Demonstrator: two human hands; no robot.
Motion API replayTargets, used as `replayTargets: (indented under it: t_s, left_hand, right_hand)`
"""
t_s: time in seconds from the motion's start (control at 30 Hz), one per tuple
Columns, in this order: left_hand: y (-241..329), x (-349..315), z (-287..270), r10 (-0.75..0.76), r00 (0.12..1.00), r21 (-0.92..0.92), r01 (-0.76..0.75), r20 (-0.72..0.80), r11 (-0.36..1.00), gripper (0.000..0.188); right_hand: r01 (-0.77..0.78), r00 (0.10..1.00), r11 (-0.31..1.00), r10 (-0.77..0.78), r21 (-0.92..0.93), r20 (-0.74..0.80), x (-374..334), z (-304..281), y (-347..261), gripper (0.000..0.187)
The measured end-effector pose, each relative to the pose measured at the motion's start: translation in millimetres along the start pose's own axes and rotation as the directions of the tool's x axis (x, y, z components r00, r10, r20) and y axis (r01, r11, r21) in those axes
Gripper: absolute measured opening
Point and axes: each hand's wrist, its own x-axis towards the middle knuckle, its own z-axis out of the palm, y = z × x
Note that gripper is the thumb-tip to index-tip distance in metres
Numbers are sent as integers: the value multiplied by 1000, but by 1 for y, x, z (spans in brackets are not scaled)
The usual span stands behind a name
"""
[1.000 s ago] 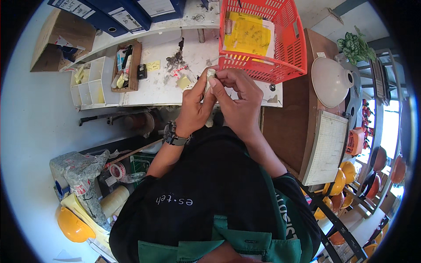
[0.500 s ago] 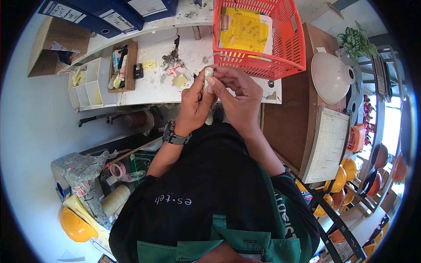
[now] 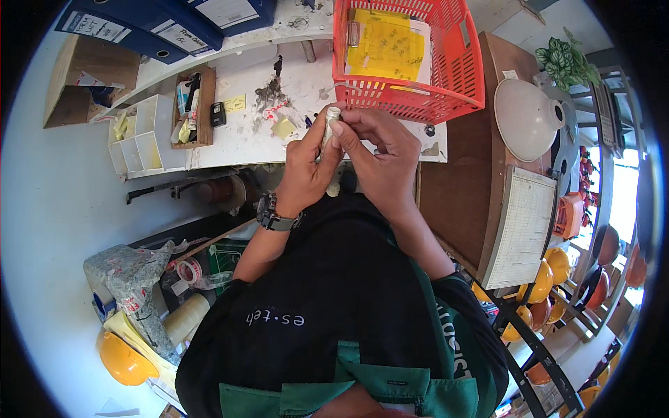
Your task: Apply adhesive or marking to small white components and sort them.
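Over the white desk's front edge, both of my hands meet around a small pale cylinder (image 3: 332, 118) with a round whitish top, held upright. Fingers hide most of it, so its exact kind is unclear. My left hand (image 3: 306, 164), with a dark watch on the wrist, wraps it from the left. From the other side, my right hand (image 3: 382, 150) presses its thumb on the cylinder, its fingers curled behind. Just beyond the hands lie a yellow sticky note (image 3: 283, 127) and a dark pen-like thing (image 3: 309, 121).
A red plastic basket (image 3: 453, 101) with yellow papers stands at the desk's back right. On the left are a wooden tray (image 3: 204, 104) of stationery and a white compartment holder (image 3: 150, 132). Blue binders (image 3: 164, 35) sit on the shelf; a brown cabinet (image 3: 453, 188) stands at right.
The grip on the pale cylinder looks nearly the same. The view has shifted slightly; the right hand sits a touch farther right.
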Motion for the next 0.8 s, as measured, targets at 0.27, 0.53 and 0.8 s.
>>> replayTargets:
  t_s: [0.27,0.53,0.8]
  left_hand:
    - [1,5,-2,129,992,220,-125,-6,967,53]
    - [-1,4,1,44,999,94,-42,-14,995,49]
    - [0,3,2,-72,997,8,72,17,997,48]
  right_hand:
    - [-89,995,996,87,28,44,0,1,7,15]
    - [-153,986,950,166,271,-27,-4,4,4,16]
    - [187,982,935,-188,-301,27,3,-5,5,18]
